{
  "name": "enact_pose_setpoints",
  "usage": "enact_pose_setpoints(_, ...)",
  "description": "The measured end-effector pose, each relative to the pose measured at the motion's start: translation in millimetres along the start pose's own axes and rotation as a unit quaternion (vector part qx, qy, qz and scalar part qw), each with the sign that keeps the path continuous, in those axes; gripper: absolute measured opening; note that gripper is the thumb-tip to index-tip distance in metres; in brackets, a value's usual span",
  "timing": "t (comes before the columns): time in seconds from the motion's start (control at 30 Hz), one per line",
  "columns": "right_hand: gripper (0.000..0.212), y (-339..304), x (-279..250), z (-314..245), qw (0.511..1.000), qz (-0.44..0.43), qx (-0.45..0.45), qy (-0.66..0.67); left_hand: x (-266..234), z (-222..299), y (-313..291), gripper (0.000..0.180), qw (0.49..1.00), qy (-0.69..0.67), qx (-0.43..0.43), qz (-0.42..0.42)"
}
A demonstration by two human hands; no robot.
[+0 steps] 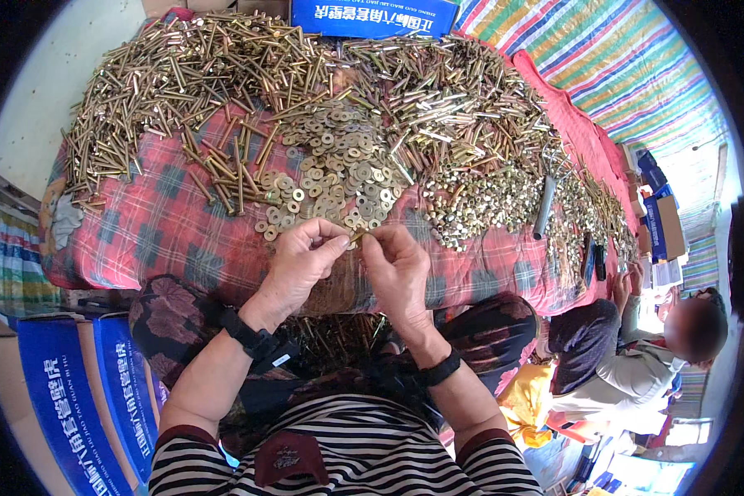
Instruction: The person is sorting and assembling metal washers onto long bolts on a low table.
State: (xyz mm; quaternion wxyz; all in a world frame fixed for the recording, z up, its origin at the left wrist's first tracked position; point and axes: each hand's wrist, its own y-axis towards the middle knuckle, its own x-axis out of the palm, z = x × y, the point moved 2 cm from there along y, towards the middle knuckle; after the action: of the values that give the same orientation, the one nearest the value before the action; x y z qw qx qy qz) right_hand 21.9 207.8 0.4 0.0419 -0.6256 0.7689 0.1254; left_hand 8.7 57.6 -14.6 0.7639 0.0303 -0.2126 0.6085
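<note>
My left hand (pixel 310 252) and my right hand (pixel 397 264) meet over the near edge of the cloth-covered table. Between their pinched fingertips sits a small brass-coloured metal fastener (pixel 357 236), mostly covered by the fingers, so its exact kind does not show. Just beyond the fingers lies a heap of round flat washers (pixel 339 165). Long brass-coloured bolts (pixel 240 165) are scattered to the left of the washers. A spread of small hex nuts (pixel 479 202) lies to the right of my right hand.
Large piles of bolts (pixel 198 66) and metal sleeves (pixel 463 91) cover the far side. A dark bar-shaped tool (pixel 544 208) lies among the nuts. Blue cartons (pixel 58 397) stand at lower left, another blue box (pixel 372 16) at the back. A co-worker (pixel 636 364) sits at right.
</note>
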Motion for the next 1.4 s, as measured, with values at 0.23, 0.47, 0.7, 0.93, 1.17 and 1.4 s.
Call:
enact_pose_setpoints(0.23, 0.011, 9.5, 5.6, -18.9, 0.951, -0.033, -0.262, -0.162, -2.6, 1.6, 1.8, 0.004, 0.984, -0.156, -0.059, 0.058)
enact_pose_setpoints(0.47, 0.015, 118.8, -18.5, 37.2, 0.836, 0.053, -0.278, -0.469, -7.7, -3.2, 9.7, 0.002, 0.983, -0.162, -0.057, 0.064)
enact_pose_setpoints(0.7, 0.055, 87.7, -19.3, 2.2, 0.978, -0.006, -0.019, -0.209, -12.0, -1.8, 7.4, 0.004, 0.985, -0.151, -0.041, 0.068)
enact_pose_setpoints(0.93, 0.049, 31.3, -10.1, -5.8, 0.969, -0.070, 0.119, 0.205, -3.9, 0.2, 4.5, 0.005, 0.990, -0.127, -0.034, 0.045)
enact_pose_setpoints(1.17, 0.045, 17.6, -1.2, -2.8, 0.940, -0.041, 0.160, 0.299, -5.9, 1.1, 3.5, 0.006, 0.995, -0.096, -0.021, 0.032)
enact_pose_setpoints(1.4, 0.027, 2.4, 9.7, 0.1, 0.977, -0.078, 0.084, 0.181, -0.4, -2.3, 3.9, 0.008, 0.995, 0.005, 0.069, 0.075)
